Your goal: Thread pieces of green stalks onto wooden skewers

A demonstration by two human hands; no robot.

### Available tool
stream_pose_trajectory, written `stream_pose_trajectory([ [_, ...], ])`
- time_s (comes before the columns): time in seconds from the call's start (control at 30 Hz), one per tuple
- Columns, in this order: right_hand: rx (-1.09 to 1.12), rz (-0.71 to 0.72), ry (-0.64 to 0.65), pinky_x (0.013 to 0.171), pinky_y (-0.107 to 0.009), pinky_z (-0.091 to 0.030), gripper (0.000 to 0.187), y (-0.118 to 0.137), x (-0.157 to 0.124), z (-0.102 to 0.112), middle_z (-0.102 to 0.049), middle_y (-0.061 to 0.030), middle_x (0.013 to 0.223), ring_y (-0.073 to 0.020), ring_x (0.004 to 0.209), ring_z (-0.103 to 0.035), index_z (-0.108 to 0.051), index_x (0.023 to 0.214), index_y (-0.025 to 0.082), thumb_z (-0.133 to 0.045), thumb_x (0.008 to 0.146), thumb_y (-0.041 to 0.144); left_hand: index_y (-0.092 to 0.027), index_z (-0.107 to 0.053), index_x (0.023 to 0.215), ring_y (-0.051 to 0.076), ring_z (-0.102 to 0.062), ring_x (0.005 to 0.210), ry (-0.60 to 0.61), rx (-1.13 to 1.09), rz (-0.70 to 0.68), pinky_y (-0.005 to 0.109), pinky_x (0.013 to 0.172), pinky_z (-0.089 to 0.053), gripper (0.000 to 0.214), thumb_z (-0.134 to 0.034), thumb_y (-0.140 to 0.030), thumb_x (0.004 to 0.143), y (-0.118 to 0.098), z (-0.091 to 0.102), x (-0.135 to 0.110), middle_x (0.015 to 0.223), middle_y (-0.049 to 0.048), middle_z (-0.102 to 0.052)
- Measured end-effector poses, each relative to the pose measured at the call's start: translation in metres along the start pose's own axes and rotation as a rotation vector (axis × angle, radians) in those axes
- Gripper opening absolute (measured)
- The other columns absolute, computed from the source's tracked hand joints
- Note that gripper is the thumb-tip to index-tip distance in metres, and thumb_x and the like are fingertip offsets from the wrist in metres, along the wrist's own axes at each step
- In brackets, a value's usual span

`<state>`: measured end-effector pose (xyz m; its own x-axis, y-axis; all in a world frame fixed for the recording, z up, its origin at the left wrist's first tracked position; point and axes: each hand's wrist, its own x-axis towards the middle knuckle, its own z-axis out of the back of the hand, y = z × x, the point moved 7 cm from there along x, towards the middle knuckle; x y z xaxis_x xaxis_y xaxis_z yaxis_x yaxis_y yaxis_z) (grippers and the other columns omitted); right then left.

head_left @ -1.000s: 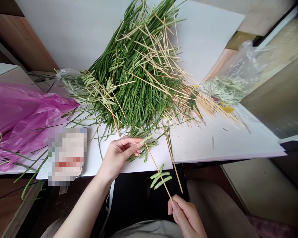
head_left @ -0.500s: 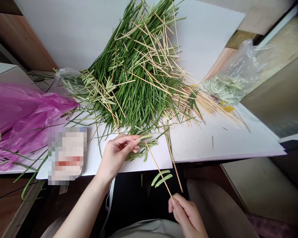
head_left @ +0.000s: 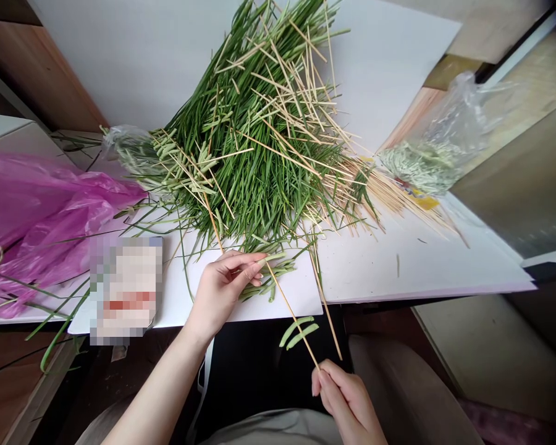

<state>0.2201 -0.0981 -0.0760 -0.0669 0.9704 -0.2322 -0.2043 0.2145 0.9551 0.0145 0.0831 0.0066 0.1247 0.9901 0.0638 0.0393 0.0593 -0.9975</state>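
Observation:
My left hand pinches a short green bean-like piece between thumb and fingertips, over the table's front edge. In my right hand is the lower end of a thin bamboo skewer, slanting up to the left. Its tip meets the held piece near my left fingertips; whether it has pierced it I cannot tell. Two curved green pieces are threaded crosswise midway along the skewer. Several loose green pieces lie on the white surface just beyond my left hand.
A big heap of long green chive-like stalks with scattered skewers covers the middle. More skewers fan out at right, beside a clear bag. A pink plastic bag and a blurred-out phone-like object lie left.
The skewer in my right hand has moved slightly up and left, bringing its tip to the green piece in my left hand. My left hand has barely shifted.

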Motion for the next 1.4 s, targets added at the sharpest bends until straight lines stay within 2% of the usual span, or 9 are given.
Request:
stream_pose_trajectory([
  [0.2, 0.007, -0.008, 0.000, 0.054, -0.029, -0.020, 0.049, -0.002, -0.001, -0.001, -0.029, 0.0068, 0.064, -0.0132, 0.057, -0.026, -0.049, 0.076, 0.023, -0.039, 0.110, 0.056, -0.025, -0.088, 0.097, 0.017, -0.068, 0.069, 0.004, 0.005, -0.017, 0.033, 0.079, -0.061, 0.018, -0.084, -0.036, 0.084, -0.002, -0.001, 0.000, 0.091, 0.0058, -0.075],
  [0.43, 0.032, -0.018, 0.011, 0.053, -0.029, -0.019, 0.049, -0.007, -0.001, -0.003, -0.028, 0.0074, 0.063, -0.0130, 0.056, -0.024, -0.048, 0.076, 0.023, -0.040, 0.110, 0.056, -0.027, -0.088, 0.098, 0.014, -0.069, 0.063, 0.006, 0.029, -0.063, 0.032, 0.071, -0.062, 0.018, -0.084, -0.037, 0.084, -0.005, -0.001, -0.001, 0.087, 0.0023, -0.065],
  [0.7, 0.040, -0.017, 0.006, 0.052, -0.029, -0.018, 0.051, -0.005, -0.001, -0.003, -0.025, 0.0083, 0.060, -0.0126, 0.054, -0.023, -0.049, 0.076, 0.023, -0.039, 0.110, 0.059, -0.027, -0.087, 0.100, 0.012, -0.068, 0.063, -0.024, 0.160, -0.184, 0.028, 0.066, -0.060, 0.014, -0.079, -0.031, 0.089, -0.014, -0.003, -0.005, 0.082, 0.0009, -0.064],
  [0.87, 0.036, -0.017, 0.009, 0.051, -0.028, -0.017, 0.051, -0.006, -0.002, -0.004, -0.024, 0.0087, 0.060, -0.0124, 0.053, -0.023, -0.049, 0.076, 0.023, -0.039, 0.109, 0.060, -0.026, -0.087, 0.101, 0.013, -0.067, 0.063, -0.031, 0.180, -0.196, 0.028, 0.067, -0.058, 0.015, -0.077, -0.029, 0.090, -0.014, -0.007, -0.008, 0.082, 0.0005, -0.063],
  [0.97, 0.029, -0.011, 0.009, 0.051, -0.028, -0.018, 0.051, -0.007, -0.003, -0.004, -0.025, 0.0086, 0.061, -0.0124, 0.054, -0.023, -0.049, 0.076, 0.023, -0.039, 0.110, 0.060, -0.025, -0.086, 0.101, 0.013, -0.066, 0.065, 0.005, 0.172, -0.149, 0.027, 0.067, -0.056, 0.017, -0.078, -0.032, 0.089, -0.012, -0.008, -0.008, 0.082, 0.0009, -0.063],
  [1.1, 0.007, 0.005, 0.008, 0.051, -0.029, -0.018, 0.049, -0.005, -0.002, -0.003, -0.025, 0.0083, 0.061, -0.0127, 0.054, -0.024, -0.049, 0.077, 0.023, -0.038, 0.111, 0.057, -0.020, -0.085, 0.099, 0.015, -0.065, 0.073, 0.075, 0.059, -0.005, 0.026, 0.068, -0.054, 0.024, -0.082, -0.040, 0.085, -0.011, -0.009, -0.005, 0.083, 0.0039, -0.071],
  [1.3, -0.021, 0.065, 0.048, 0.051, -0.028, -0.019, 0.047, 0.002, -0.002, -0.005, -0.026, 0.0081, 0.061, -0.0124, 0.054, -0.025, -0.049, 0.078, 0.023, -0.037, 0.112, 0.053, -0.015, -0.078, 0.074, 0.012, -0.061, 0.063, 0.050, -0.200, 0.162, 0.023, 0.065, -0.052, 0.030, -0.093, -0.041, 0.073, -0.006, -0.007, -0.004, 0.067, 0.0016, -0.071],
  [1.4, -0.006, 0.097, 0.049, 0.050, -0.028, -0.019, 0.048, 0.004, -0.003, -0.007, -0.025, 0.0084, 0.060, -0.0121, 0.052, -0.024, -0.049, 0.077, 0.023, -0.035, 0.112, 0.054, -0.015, -0.078, 0.072, 0.011, -0.061, 0.062, 0.075, -0.260, 0.197, 0.022, 0.065, -0.051, 0.030, -0.094, -0.040, 0.071, -0.004, -0.008, -0.003, 0.065, 0.0015, -0.071],
])
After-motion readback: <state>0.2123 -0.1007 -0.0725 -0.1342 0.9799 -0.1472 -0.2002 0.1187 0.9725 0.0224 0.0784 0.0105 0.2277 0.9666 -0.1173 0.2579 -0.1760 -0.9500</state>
